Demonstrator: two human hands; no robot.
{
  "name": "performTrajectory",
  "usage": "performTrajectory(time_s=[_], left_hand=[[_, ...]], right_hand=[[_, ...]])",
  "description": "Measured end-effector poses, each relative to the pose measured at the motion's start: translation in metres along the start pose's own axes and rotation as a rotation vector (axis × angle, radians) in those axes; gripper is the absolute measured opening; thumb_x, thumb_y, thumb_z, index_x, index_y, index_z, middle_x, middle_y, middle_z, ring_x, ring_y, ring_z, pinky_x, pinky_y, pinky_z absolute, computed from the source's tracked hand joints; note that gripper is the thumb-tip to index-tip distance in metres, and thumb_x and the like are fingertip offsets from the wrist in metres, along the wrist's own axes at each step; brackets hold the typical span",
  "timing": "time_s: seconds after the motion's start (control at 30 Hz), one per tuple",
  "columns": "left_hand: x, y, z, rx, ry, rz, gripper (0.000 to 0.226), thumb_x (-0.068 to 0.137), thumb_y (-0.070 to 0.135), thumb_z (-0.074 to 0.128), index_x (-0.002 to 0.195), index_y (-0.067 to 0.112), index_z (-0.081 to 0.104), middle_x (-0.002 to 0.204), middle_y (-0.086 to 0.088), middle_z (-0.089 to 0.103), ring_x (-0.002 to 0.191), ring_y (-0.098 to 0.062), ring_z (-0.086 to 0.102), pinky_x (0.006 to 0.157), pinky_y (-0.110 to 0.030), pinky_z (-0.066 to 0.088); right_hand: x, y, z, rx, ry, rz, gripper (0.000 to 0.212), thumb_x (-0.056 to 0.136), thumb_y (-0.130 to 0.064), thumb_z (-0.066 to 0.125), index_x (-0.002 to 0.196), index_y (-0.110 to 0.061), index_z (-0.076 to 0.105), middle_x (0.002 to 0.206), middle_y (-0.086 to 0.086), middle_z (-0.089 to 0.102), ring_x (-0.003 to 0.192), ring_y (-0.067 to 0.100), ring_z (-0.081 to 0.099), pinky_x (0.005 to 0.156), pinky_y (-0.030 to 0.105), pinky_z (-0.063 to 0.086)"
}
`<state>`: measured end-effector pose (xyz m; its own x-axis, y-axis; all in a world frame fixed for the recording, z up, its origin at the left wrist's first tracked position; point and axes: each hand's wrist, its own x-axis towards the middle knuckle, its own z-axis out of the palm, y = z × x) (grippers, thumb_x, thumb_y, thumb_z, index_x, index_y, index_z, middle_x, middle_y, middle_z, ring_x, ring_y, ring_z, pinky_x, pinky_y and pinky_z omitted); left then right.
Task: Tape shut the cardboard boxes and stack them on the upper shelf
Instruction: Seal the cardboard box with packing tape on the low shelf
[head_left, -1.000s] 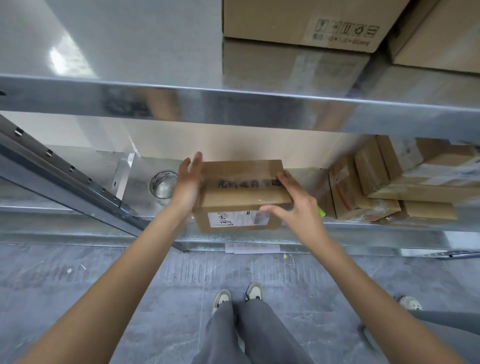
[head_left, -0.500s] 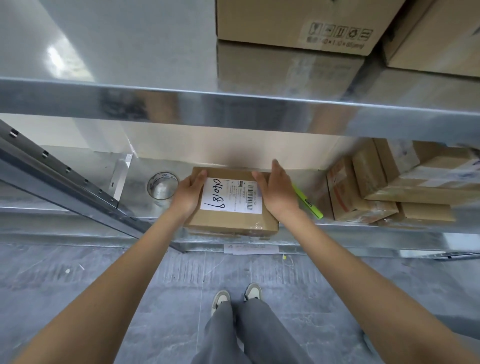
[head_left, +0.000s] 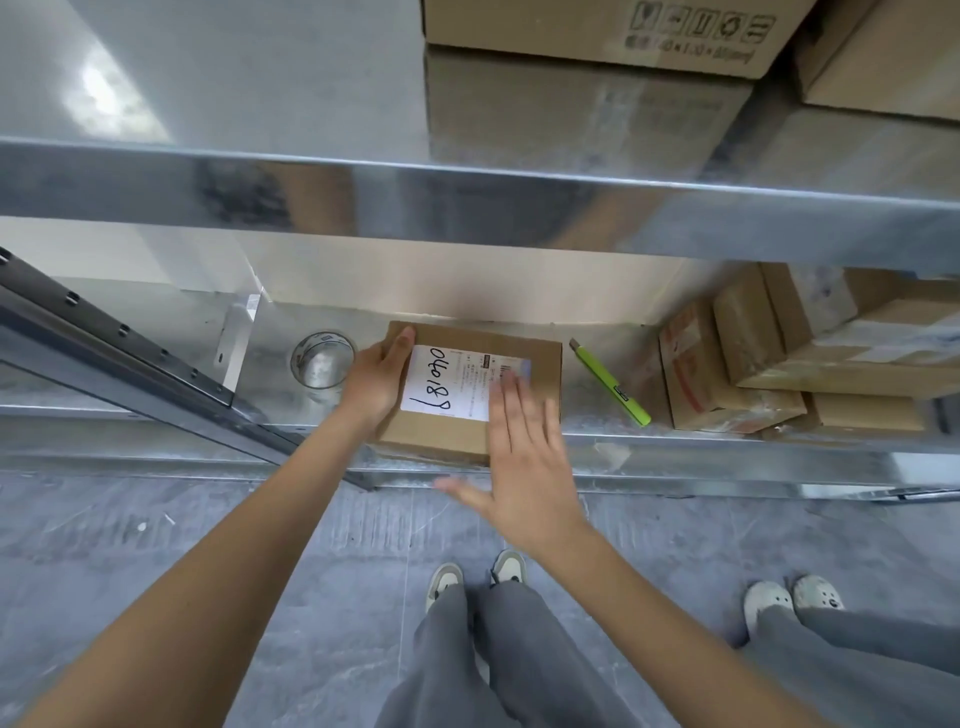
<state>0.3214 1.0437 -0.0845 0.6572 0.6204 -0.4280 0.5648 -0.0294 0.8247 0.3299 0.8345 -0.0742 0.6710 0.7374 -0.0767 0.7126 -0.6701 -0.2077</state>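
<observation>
I see the small cardboard box (head_left: 524, 364) lying flat on the lower metal shelf (head_left: 675, 447), its white label (head_left: 457, 384) facing up with handwritten digits on it. My left hand (head_left: 376, 382) rests on the box's left edge, fingers laid along the top by the label and only lightly bent; whether the thumb wraps the side I cannot tell. My right hand (head_left: 524, 462) hangs released above the box's near right corner, fingers straight and spread, blurred, holding nothing; I cannot tell whether it touches the cardboard. Just left of the box stands a roll of clear tape (head_left: 323, 359), close beside my left wrist. To the right, apart from the box, a green utility knife (head_left: 610, 383) lies slanted on the shelf, and beyond it a cluster of brown boxes (head_left: 779, 358) is piled at the right end. On the upper shelf (head_left: 467, 202) sit two larger cartons (head_left: 597, 26), flaps closed, so their contents are hidden. A second person's shoes (head_left: 792, 600) show on the floor at right.
</observation>
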Motion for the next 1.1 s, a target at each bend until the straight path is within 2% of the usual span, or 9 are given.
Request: performTrajectory(time_s=[0.07,0.23,0.4,0.47,0.57,0.67,0.8,0.93,1.1], left_hand=[[0.0,0.001,0.0,0.019,-0.019,0.015,0.049,0.1,0.051,0.042,0.088,0.01,0.067,0.079,0.002,0.069,0.074,-0.015,0.065,0.068,-0.027,0.047],[0.0,0.004,-0.002,0.008,-0.038,-0.005,0.047,0.099,0.051,0.043,0.089,0.011,0.066,0.082,0.001,0.07,0.079,-0.02,0.066,0.073,-0.031,0.05],[-0.003,0.007,-0.001,-0.007,-0.025,-0.071,0.058,0.097,0.058,0.043,0.11,0.007,0.067,0.101,-0.008,0.072,0.098,-0.03,0.067,0.09,-0.04,0.052],[-0.01,0.014,-0.001,-0.058,-0.061,-0.129,0.066,0.093,0.067,0.039,0.115,0.011,0.067,0.107,-0.009,0.072,0.1,-0.033,0.067,0.093,-0.044,0.053],[-0.024,0.025,-0.016,-0.395,-0.246,-0.207,0.078,0.085,0.082,0.032,0.114,0.022,0.071,0.105,-0.006,0.075,0.094,-0.027,0.073,0.07,-0.036,0.06],[-0.029,0.034,-0.035,-0.551,-0.294,-0.168,0.082,0.077,0.088,0.035,0.107,0.023,0.075,0.107,-0.006,0.075,0.096,-0.022,0.073,0.066,-0.032,0.059],[-0.033,0.036,-0.023,-0.251,-0.1,-0.144,0.056,0.087,0.069,0.049,0.102,0.018,0.066,0.09,0.002,0.072,0.089,-0.021,0.07,0.078,-0.027,0.051],[-0.033,0.022,-0.009,-0.235,0.042,0.006,0.025,0.096,0.037,0.058,0.101,0.013,0.064,0.091,0.001,0.067,0.08,-0.011,0.062,0.061,-0.01,0.046],[-0.033,0.023,-0.006,-0.269,0.058,-0.008,0.025,0.097,0.036,0.057,0.097,0.012,0.065,0.089,-0.001,0.068,0.08,-0.015,0.064,0.064,-0.017,0.049]], right_hand=[[-0.017,0.0,0.008,-0.076,0.011,-0.023,0.105,0.085,-0.076,0.036,0.153,0.001,0.015,0.161,0.017,0.01,0.15,0.029,0.006,0.121,0.048,0.011],[-0.012,0.007,0.007,-0.035,0.152,-0.107,0.069,0.089,-0.019,0.069,0.147,-0.002,0.036,0.155,0.013,0.032,0.144,0.026,0.029,0.115,0.045,0.031],[-0.003,0.056,-0.013,0.522,0.03,0.02,0.078,0.083,-0.043,0.071,0.15,-0.036,0.031,0.159,-0.014,0.014,0.146,0.005,0.011,0.118,0.032,0.017],[0.003,0.067,-0.023,0.674,0.036,0.075,0.074,0.077,-0.039,0.078,0.143,-0.038,0.043,0.153,-0.02,0.027,0.139,-0.004,0.026,0.113,0.016,0.024],[0.02,0.076,-0.038,0.766,0.145,0.097,0.067,0.067,-0.044,0.083,0.128,-0.025,0.062,0.131,-0.017,0.057,0.12,-0.005,0.05,0.099,0.005,0.034],[0.043,0.079,-0.054,0.863,0.099,0.21,0.062,0.071,-0.058,0.075,0.126,-0.034,0.06,0.116,-0.02,0.066,0.108,-0.004,0.059,0.085,0.009,0.042],[0.073,0.069,-0.052,0.722,-0.04,0.351,0.061,0.09,-0.06,0.053,0.142,-0.03,0.041,0.116,0.002,0.063,0.112,0.02,0.057,0.095,0.034,0.045],[0.092,0.049,-0.051,0.225,0.016,0.29,0.066,0.099,-0.058,0.027,0.153,-0.021,0.021,0.159,0.003,0.026,0.144,0.028,0.026,0.112,0.045,0.028],[0.093,0.026,-0.039,0.0,-0.053,0.14,0.081,0.093,-0.067,0.008,0.156,-0.017,0.004,0.164,-0.003,0.0,0.15,0.016,-0.004,0.119,0.053,-0.002]])
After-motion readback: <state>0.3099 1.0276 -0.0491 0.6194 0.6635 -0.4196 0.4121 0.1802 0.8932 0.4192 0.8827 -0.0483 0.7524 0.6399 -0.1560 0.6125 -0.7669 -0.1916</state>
